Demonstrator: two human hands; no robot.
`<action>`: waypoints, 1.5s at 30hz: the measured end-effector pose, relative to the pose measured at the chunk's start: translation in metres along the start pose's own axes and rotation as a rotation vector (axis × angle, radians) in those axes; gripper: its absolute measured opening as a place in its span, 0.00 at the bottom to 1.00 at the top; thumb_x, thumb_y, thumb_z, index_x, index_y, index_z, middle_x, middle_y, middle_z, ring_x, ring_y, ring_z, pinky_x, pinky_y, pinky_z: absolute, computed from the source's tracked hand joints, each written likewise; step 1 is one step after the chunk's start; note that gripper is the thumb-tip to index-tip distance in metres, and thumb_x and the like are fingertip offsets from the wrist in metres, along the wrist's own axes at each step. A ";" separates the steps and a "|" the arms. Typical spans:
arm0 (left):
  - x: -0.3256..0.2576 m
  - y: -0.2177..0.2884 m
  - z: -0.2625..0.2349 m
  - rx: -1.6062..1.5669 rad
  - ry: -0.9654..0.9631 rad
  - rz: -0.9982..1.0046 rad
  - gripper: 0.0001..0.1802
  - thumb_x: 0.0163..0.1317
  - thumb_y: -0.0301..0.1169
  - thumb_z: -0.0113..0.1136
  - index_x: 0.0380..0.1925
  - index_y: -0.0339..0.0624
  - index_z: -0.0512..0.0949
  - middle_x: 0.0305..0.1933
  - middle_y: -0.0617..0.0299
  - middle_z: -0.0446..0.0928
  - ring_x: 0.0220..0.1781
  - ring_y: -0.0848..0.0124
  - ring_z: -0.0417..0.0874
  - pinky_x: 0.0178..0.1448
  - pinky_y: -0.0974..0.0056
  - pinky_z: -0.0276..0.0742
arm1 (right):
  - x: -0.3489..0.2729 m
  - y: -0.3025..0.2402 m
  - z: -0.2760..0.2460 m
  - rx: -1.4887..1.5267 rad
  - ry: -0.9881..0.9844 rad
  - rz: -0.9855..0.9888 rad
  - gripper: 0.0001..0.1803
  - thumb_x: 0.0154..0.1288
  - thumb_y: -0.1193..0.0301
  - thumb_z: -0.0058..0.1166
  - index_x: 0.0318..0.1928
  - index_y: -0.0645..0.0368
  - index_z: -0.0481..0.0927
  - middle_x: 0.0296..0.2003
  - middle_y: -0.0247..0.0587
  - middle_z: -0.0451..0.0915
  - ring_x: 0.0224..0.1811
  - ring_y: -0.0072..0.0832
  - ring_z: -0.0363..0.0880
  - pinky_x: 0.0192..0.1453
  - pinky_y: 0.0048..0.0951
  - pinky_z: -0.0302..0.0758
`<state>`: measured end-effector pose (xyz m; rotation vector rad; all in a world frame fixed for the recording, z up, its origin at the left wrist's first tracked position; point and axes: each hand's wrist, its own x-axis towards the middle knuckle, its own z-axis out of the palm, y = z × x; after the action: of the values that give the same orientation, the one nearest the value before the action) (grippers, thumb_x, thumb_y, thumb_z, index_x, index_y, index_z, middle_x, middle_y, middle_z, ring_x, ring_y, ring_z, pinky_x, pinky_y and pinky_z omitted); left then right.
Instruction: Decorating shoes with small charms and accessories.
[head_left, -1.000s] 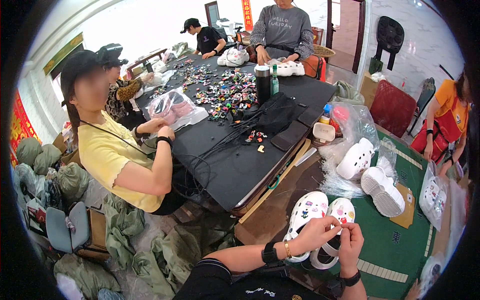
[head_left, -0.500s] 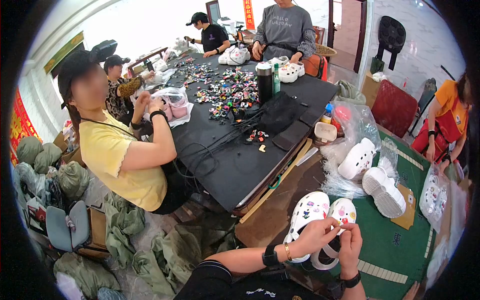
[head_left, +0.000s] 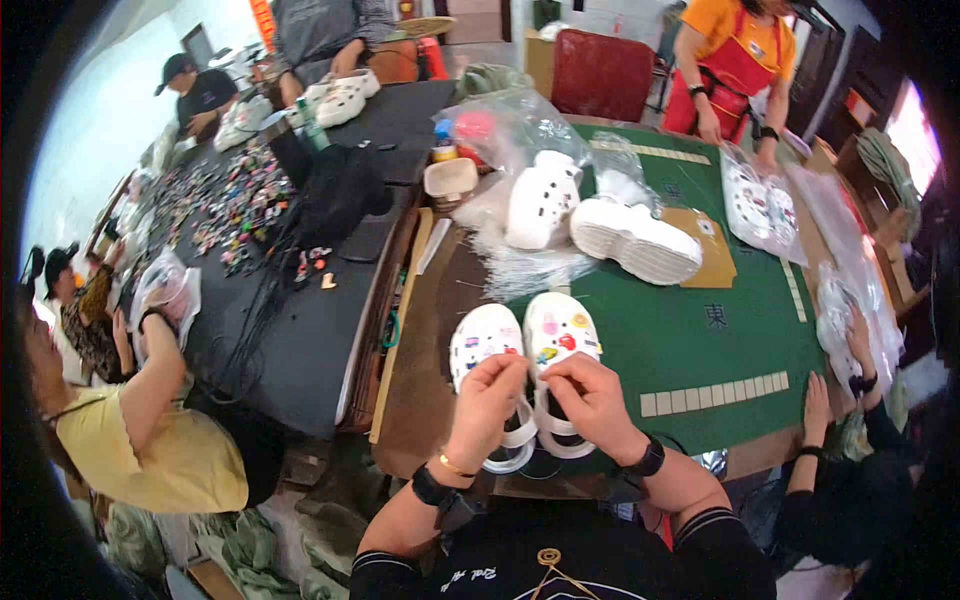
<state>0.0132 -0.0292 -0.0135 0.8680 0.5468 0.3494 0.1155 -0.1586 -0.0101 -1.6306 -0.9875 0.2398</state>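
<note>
white foam clogs [head_left: 522, 352], a pair dotted with small coloured charms, are lying side by side on the near edge of the green felt table [head_left: 700, 340], toes pointing away from the person. the left hand [head_left: 487, 402] is pinching down at the heel of the left clog, fingers curled and closed over its strap area, and the right hand [head_left: 592, 400] is gripping the heel part of the right clog the same way; what exactly sits between the fingertips is too small to tell. both wrists are wearing dark bands. further up the felt, more white clogs [head_left: 634, 238] are resting beside crumpled clear plastic bags [head_left: 500, 130]. to the left, a long black table [head_left: 300, 330] is carrying a scatter of colourful charms [head_left: 235, 200]. a person in a yellow shirt [head_left: 150, 450] is sitting at it, and a person in an orange top [head_left: 735, 60] is standing at the far side of the felt.
</note>
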 end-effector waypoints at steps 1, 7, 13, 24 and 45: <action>0.003 -0.004 -0.003 -0.026 -0.029 0.003 0.06 0.68 0.28 0.58 0.41 0.40 0.79 0.23 0.78 0.69 0.18 0.89 0.60 0.21 0.79 0.51 | 0.000 -0.001 -0.001 0.021 -0.006 0.026 0.05 0.64 0.78 0.53 0.38 0.64 0.82 0.31 0.38 0.79 0.29 0.22 0.76 0.34 0.22 0.72; 0.001 -0.007 -0.003 -0.065 -0.069 0.011 0.07 0.68 0.29 0.57 0.40 0.37 0.78 0.19 0.79 0.63 0.17 0.89 0.56 0.19 0.78 0.45 | -0.007 -0.002 -0.001 0.136 -0.008 0.166 0.07 0.65 0.75 0.54 0.41 0.65 0.81 0.30 0.43 0.82 0.28 0.18 0.76 0.31 0.23 0.72; 0.001 -0.008 -0.006 -0.044 -0.096 0.003 0.08 0.71 0.31 0.54 0.39 0.37 0.77 0.18 0.78 0.60 0.16 0.88 0.54 0.18 0.77 0.44 | -0.006 -0.001 0.002 0.077 -0.033 0.153 0.07 0.66 0.73 0.55 0.41 0.64 0.81 0.24 0.41 0.81 0.22 0.18 0.75 0.27 0.24 0.71; 0.001 -0.008 -0.006 -0.008 -0.083 0.036 0.10 0.73 0.32 0.51 0.37 0.37 0.77 0.18 0.77 0.60 0.16 0.88 0.54 0.19 0.77 0.46 | -0.004 0.002 0.004 0.036 -0.047 0.142 0.08 0.65 0.71 0.55 0.37 0.64 0.81 0.20 0.43 0.80 0.18 0.23 0.76 0.23 0.27 0.70; -0.002 -0.012 -0.010 0.057 -0.101 0.105 0.08 0.72 0.30 0.51 0.34 0.40 0.75 0.19 0.78 0.62 0.18 0.89 0.55 0.19 0.77 0.46 | -0.007 -0.002 0.004 0.021 -0.065 0.155 0.07 0.64 0.72 0.55 0.36 0.64 0.81 0.18 0.41 0.78 0.18 0.21 0.76 0.24 0.26 0.70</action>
<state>0.0066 -0.0317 -0.0276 0.9666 0.4204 0.3849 0.1080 -0.1603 -0.0124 -1.6906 -0.9043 0.4090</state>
